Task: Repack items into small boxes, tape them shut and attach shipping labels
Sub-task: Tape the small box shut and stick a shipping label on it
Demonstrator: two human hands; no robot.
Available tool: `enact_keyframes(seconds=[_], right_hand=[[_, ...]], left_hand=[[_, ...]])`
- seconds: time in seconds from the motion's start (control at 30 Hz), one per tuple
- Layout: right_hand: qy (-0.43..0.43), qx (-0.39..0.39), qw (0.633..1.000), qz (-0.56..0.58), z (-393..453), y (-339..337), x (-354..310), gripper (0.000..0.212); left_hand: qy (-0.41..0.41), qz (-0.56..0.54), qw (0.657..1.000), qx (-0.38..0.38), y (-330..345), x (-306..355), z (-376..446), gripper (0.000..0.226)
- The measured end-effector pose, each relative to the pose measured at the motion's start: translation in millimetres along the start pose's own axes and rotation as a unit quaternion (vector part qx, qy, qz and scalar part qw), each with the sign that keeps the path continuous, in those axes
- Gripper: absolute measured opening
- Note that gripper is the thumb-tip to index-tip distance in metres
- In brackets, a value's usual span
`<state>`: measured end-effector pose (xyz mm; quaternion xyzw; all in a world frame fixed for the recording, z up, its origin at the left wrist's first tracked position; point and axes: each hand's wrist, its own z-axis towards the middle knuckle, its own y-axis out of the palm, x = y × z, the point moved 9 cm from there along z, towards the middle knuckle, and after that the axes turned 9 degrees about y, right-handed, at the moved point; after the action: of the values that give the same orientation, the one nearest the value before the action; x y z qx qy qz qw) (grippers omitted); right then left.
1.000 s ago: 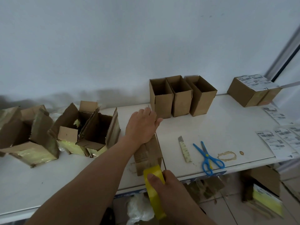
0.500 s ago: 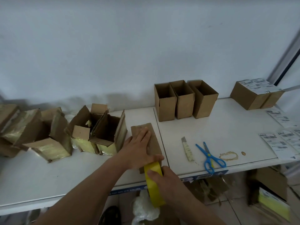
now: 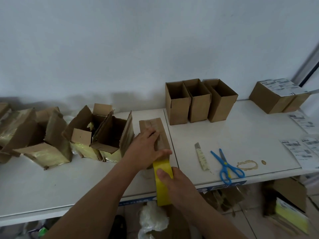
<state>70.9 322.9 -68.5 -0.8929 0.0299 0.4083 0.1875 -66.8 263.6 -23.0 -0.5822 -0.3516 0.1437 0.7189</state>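
A small closed cardboard box (image 3: 155,126) lies on its side near the front edge of the white table (image 3: 241,135). My left hand (image 3: 146,150) presses flat on top of it, thumb at its near end. My right hand (image 3: 174,185) grips a yellow tape roll (image 3: 162,183) held on edge just in front of the box, thumb on the roll's face. Tape runs along the box's top. Three empty open boxes (image 3: 198,100) stand upright behind. Two sealed, labelled boxes (image 3: 278,97) sit at the back right.
Torn-open larger cartons (image 3: 103,133) with yellow packets stand at the left. A box cutter (image 3: 201,156) and blue scissors (image 3: 226,165) lie right of the box. Loose shipping labels (image 3: 300,149) lie at the right edge. More cartons and plastic wrap sit on the floor below.
My left hand slid back from the box's far end toward me and now presses its near end. The tape roll stayed in my right hand at the near end.
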Motion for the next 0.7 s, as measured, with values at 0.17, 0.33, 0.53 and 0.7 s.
enact_keyframes(seconds=[0.17, 0.33, 0.53, 0.7], right_hand=[[-0.006, 0.003, 1.000, 0.002, 7, -2, -5, 0.037], [0.004, -0.007, 1.000, 0.015, 12, -2, -3, 0.040], [-0.011, -0.023, 1.000, -0.003, 12, -3, -9, 0.035], [-0.015, -0.029, 0.999, 0.004, 11, -4, -11, 0.035]], left_hand=[[-0.007, 0.009, 1.000, 0.001, 0, -2, 7, 0.094], [-0.012, -0.019, 1.000, -0.006, -1, -5, 13, 0.096], [0.012, -0.013, 0.997, -0.070, 10, -15, 9, 0.102], [0.023, 0.007, 0.998, -0.050, 12, -16, 11, 0.094]])
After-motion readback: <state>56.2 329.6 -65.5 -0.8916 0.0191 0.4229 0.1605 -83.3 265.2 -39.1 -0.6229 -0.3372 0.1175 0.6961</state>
